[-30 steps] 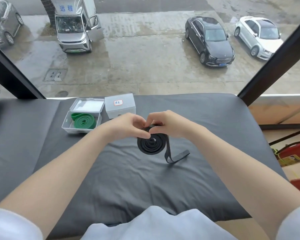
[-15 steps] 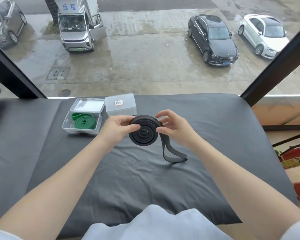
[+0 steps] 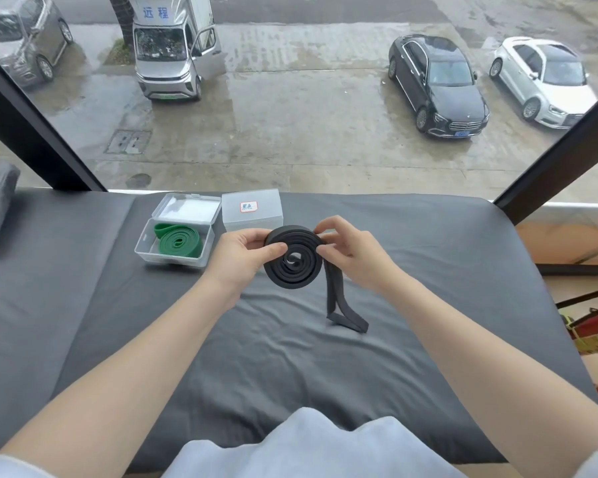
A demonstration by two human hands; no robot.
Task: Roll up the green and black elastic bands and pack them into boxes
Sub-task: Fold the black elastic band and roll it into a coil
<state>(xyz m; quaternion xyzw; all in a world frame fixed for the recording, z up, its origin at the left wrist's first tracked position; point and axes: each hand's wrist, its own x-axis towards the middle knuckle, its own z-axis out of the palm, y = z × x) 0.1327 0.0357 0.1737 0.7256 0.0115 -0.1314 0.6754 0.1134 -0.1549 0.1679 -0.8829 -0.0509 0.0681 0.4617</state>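
- Above the grey bed (image 3: pixel 428 270), just this side of the shut clear box (image 3: pixel 252 215), we hold the black band (image 3: pixel 293 258) as a flat coil between both hands.
- Our left hand (image 3: pixel 242 258) pinches the coil's left edge, thumb across its face and fingers behind; that grip is closed on the band.
- Our right hand (image 3: pixel 346 251) pinches the right edge near the top, where the unrolled strip leaves the coil, so its grip holds the band too.
- A second ago the coil lay low on the bedding under both hands. Now it is lifted and turned to face us, and its rings read clearly.
- The loose tail (image 3: pixel 339 305) has grown shorter than it was, yet a loop of it still hangs down from the coil's right side and touches the bed.
- We judge from this that the rolling is nearly done but not finished: the last stretch has to be wound on before the coil can be packed.
- Left of the shut box, the open box (image 3: pixel 145 251) already holds the green band (image 3: pixel 178 241), rolled, so that half of the task looks complete.
- The shut box carries a small label and its lid is on; we judge it must be opened before the black coil goes in.
- The coil could spring loose if either pinch slackens.
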